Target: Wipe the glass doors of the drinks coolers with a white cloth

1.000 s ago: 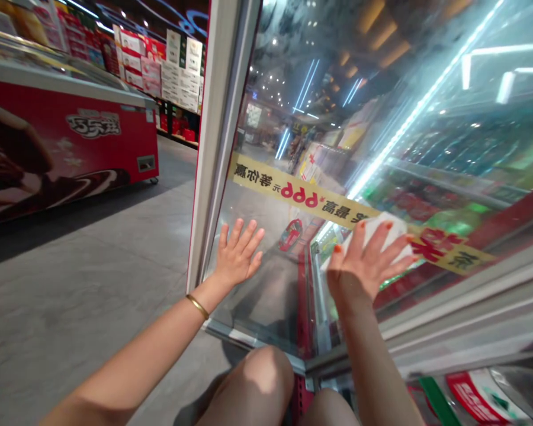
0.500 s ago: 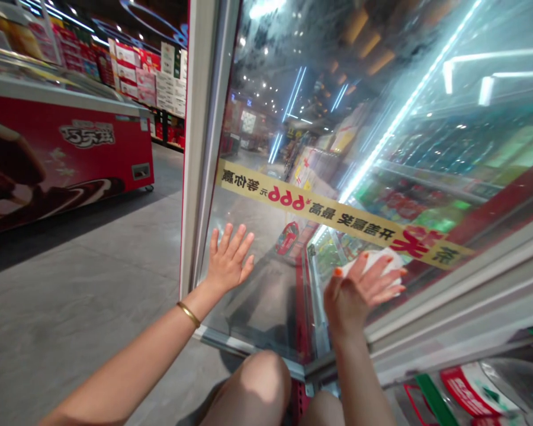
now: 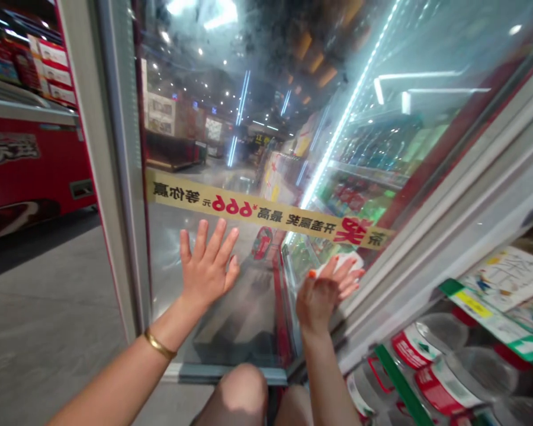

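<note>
My left hand [image 3: 206, 263], a gold bangle on its wrist, is spread flat against the glass door [image 3: 173, 319] below a yellow sticker strip [image 3: 270, 214] with lettering seen in reverse. Under the strip's right end, my right hand [image 3: 326, 290] presses a white cloth [image 3: 352, 259] to the pane. The cloth is mostly covered by the fingers; whether it is paper or fabric I cannot tell. Reflections and a lit strip show in the glass.
A pale door frame [image 3: 104, 177] runs up the left side. Beyond it stands a red freezer chest [image 3: 31, 171] on the grey floor [image 3: 48, 319]. Large plastic bottles [image 3: 453, 378] with red and white labels line shelves at lower right. My knees are close to the door's bottom edge.
The view has swung right, bringing more of the bottle shelves in. My left hand sits farther from the frame on the glass. My right hand and the cloth are nearer the door's right edge.
</note>
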`<state>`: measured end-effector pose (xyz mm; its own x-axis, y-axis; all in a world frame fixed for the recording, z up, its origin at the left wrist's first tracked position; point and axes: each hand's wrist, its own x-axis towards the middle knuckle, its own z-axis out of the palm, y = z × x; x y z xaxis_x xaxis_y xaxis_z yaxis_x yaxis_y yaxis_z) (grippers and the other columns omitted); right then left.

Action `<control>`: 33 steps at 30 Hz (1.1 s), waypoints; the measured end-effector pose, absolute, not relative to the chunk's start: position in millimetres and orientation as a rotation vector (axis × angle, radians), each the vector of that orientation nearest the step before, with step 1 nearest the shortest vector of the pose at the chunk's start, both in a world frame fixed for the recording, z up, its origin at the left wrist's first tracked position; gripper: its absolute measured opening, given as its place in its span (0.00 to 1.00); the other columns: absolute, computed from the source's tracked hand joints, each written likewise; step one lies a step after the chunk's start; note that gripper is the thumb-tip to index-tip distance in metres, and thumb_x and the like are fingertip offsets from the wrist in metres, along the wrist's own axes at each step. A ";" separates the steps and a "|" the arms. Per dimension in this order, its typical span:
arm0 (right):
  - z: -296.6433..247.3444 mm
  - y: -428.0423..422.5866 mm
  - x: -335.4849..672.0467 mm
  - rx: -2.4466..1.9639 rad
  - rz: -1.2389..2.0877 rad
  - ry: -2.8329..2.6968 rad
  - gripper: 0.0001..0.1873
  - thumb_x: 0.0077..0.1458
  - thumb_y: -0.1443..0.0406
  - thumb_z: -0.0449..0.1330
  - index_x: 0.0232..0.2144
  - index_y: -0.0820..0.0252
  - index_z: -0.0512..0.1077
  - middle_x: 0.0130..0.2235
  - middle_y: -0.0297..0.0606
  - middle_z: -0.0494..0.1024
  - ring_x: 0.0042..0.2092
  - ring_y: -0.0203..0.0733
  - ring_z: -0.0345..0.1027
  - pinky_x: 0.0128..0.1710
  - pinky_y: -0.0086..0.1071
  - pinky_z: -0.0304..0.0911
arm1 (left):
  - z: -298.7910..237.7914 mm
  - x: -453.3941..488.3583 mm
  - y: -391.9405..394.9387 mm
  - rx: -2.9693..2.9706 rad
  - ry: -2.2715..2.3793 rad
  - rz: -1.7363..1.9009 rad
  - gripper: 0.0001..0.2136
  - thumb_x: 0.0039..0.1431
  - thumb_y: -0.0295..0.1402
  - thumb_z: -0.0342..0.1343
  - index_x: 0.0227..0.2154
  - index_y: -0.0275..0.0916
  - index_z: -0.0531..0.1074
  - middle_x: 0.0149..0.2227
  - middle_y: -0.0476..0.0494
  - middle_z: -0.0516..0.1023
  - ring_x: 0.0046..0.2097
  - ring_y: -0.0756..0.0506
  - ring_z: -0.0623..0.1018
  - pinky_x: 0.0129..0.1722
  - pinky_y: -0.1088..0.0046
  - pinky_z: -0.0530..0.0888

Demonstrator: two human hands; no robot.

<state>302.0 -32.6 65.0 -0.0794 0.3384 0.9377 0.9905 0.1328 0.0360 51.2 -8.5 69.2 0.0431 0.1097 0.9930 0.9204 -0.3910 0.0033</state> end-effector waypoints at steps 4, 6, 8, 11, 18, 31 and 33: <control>35.3 -39.1 247.6 -1.231 -1.003 -1.731 0.33 0.71 0.59 0.57 0.76 0.44 0.63 0.80 0.45 0.58 0.83 0.65 0.23 0.75 0.81 0.39 | 67.4 43.6 -10.2 -1.580 -1.032 -1.400 0.40 0.68 0.34 0.57 0.80 0.51 0.50 0.81 0.52 0.48 0.83 0.43 0.44 0.83 0.54 0.37; 56.1 -28.2 235.9 -1.193 -0.976 -1.819 0.33 0.69 0.57 0.62 0.74 0.36 0.65 0.78 0.38 0.64 0.83 0.66 0.29 0.76 0.80 0.36 | 67.9 39.7 -10.9 -1.585 -1.030 -1.384 0.40 0.69 0.34 0.56 0.80 0.50 0.50 0.82 0.53 0.47 0.83 0.44 0.43 0.83 0.54 0.37; 83.9 -16.2 251.1 -1.246 -0.942 -1.710 0.37 0.69 0.58 0.61 0.76 0.37 0.61 0.79 0.41 0.61 0.82 0.70 0.34 0.74 0.83 0.36 | 68.2 37.6 -10.7 -1.593 -1.031 -1.382 0.40 0.69 0.34 0.56 0.80 0.51 0.49 0.82 0.54 0.46 0.83 0.44 0.43 0.83 0.54 0.37; 91.5 -11.5 295.2 -1.367 -0.873 -1.379 0.41 0.73 0.61 0.53 0.81 0.48 0.47 0.81 0.53 0.51 0.82 0.76 0.36 0.70 0.87 0.45 | 66.5 37.2 -9.4 -1.611 -1.026 -1.402 0.40 0.69 0.33 0.57 0.80 0.50 0.51 0.82 0.52 0.47 0.83 0.42 0.43 0.83 0.51 0.37; 8.7 -37.7 242.6 -1.339 -0.831 -1.515 0.42 0.72 0.62 0.55 0.82 0.46 0.45 0.82 0.46 0.48 0.83 0.69 0.20 0.74 0.83 0.39 | 63.2 32.8 -6.8 -1.625 -1.007 -1.407 0.39 0.69 0.34 0.58 0.80 0.52 0.51 0.82 0.49 0.48 0.83 0.40 0.43 0.83 0.48 0.38; 4.4 -38.3 265.7 -1.467 -0.757 -1.316 0.46 0.73 0.65 0.52 0.82 0.49 0.33 0.83 0.51 0.33 0.82 0.68 0.18 0.73 0.86 0.44 | 72.3 34.6 -12.0 -1.584 -0.971 -1.345 0.39 0.69 0.33 0.56 0.80 0.44 0.51 0.82 0.49 0.47 0.83 0.41 0.44 0.83 0.55 0.38; -1.4 -40.9 235.6 -1.377 -0.820 -1.497 0.43 0.70 0.64 0.57 0.81 0.42 0.47 0.83 0.41 0.43 0.83 0.65 0.21 0.75 0.82 0.44 | 72.6 34.4 -11.9 -1.577 -0.967 -1.346 0.39 0.69 0.33 0.56 0.80 0.45 0.51 0.83 0.50 0.46 0.83 0.41 0.44 0.83 0.55 0.39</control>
